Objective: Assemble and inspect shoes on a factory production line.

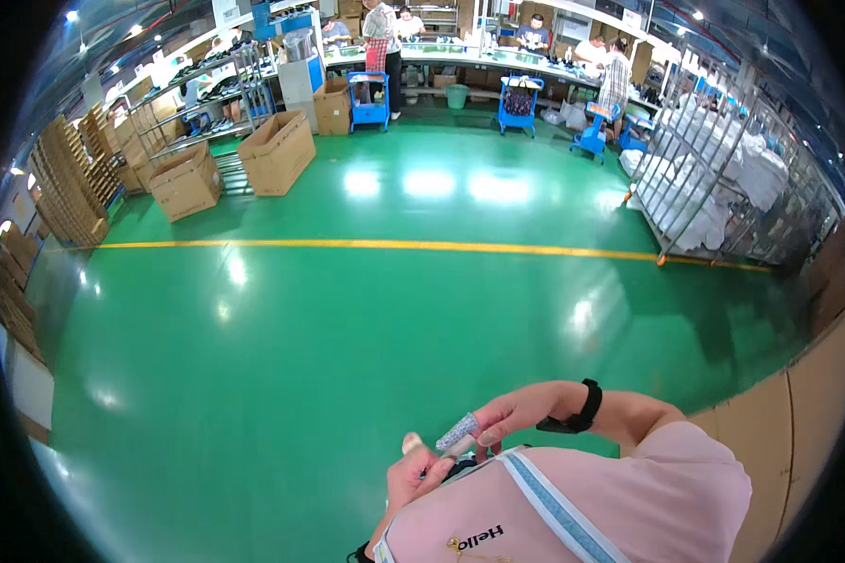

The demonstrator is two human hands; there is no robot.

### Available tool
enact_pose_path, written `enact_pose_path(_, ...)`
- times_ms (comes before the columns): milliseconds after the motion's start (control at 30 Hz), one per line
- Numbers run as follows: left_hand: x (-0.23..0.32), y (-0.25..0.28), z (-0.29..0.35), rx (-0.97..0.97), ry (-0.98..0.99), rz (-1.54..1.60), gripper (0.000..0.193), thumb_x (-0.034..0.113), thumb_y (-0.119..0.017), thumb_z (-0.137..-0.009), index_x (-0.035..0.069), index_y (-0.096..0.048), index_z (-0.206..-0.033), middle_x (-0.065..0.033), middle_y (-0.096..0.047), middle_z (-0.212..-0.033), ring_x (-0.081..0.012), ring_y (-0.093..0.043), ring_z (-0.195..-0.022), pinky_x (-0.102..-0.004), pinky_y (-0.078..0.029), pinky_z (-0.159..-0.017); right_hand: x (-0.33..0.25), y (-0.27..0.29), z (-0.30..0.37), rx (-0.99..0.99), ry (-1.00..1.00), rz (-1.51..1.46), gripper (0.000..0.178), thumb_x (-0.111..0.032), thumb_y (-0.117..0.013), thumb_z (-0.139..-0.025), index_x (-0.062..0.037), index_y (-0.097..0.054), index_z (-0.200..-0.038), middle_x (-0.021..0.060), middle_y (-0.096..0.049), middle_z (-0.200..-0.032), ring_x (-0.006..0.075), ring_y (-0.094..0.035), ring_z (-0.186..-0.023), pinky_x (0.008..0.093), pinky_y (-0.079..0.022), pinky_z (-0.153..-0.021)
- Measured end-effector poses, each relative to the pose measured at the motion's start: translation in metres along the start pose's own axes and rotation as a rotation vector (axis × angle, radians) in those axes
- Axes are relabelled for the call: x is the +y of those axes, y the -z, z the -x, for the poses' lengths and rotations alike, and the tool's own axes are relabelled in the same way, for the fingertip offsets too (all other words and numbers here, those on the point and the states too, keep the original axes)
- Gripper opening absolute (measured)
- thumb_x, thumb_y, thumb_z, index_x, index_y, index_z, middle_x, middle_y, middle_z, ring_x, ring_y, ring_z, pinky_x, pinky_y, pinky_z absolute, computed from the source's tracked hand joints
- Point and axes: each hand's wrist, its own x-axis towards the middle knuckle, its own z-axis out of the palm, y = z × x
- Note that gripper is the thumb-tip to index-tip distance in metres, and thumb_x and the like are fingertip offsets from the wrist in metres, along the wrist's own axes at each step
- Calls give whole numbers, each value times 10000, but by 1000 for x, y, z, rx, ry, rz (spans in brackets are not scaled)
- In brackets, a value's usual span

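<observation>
Close in front of my pink top (573, 493), my two hands meet at the bottom of the view. My left hand (411, 477) is closed, its fingers curled, with a beige cover on one raised fingertip. Reaching in from the right, my right hand (518, 413) has a grey-blue patterned finger cover (457, 432) on a finger. Its fingers are bent together beside the left thumb. A small dark thing (437, 468) shows partly between the hands; its kind is hidden. A black wristband (589, 408) circles my right wrist.
A yellow line (394, 245) crosses the green floor. Open cardboard boxes (277, 155) stand at far left by a metal rack (202, 103). A wheeled cage (699, 178) of white bags stands right; a cardboard carton (751, 441) is nearby. Several people sit at far benches.
</observation>
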Motion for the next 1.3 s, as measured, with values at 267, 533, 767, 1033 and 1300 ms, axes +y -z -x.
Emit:
enact_pose_path(267,6,49,-266,-281,103,186,208,141,-581,-879,32,-528,-711,-9,-552,-662,-72,-476,-614,-247,-394,-549,-70,220,67,711,242,-349,444,-233,-453,-956,-43,-368,-1348,93,-577,-1134,158,-567,-1004,299,-494,-780)
enact_pose_path(533,-25,6,-539,-232,201,293,232,193,-516,-932,27,-537,-771,-11,-582,-710,-65,-502,-684,-220,-412,-637,-132,442,-19,762,396,-79,417,-238,-527,-922,-40,-444,-1280,65,-597,-1055,120,-562,-876,260,-472,-773)
enact_pose_path(767,-12,13,-738,-519,292,231,487,-8,-586,-822,40,-374,-1257,-80,-582,-1050,-158,-561,-996,-284,-440,-856,-218,638,-25,680,170,449,205,-190,-586,-875,-6,-572,-964,83,-631,-877,160,-599,-776,291,-475,-706)
enact_pose_path(1033,-39,-21,-1017,-615,463,237,502,17,-668,-774,20,-425,-1213,-41,-561,-1041,-115,-554,-935,-284,-453,-849,-290,865,-22,703,111,696,223,-178,-580,-848,21,-542,-940,138,-611,-860,259,-596,-763,329,-474,-686)
enact_pose_path(1300,-33,-96,-1296,-407,286,534,132,125,-587,-870,77,-506,-778,22,-457,-633,-71,-421,-568,-218,-320,-510,-334,1093,76,1055,486,-60,456,-75,-502,-888,-47,-400,-1331,54,-558,-1075,130,-547,-938,273,-452,-839)
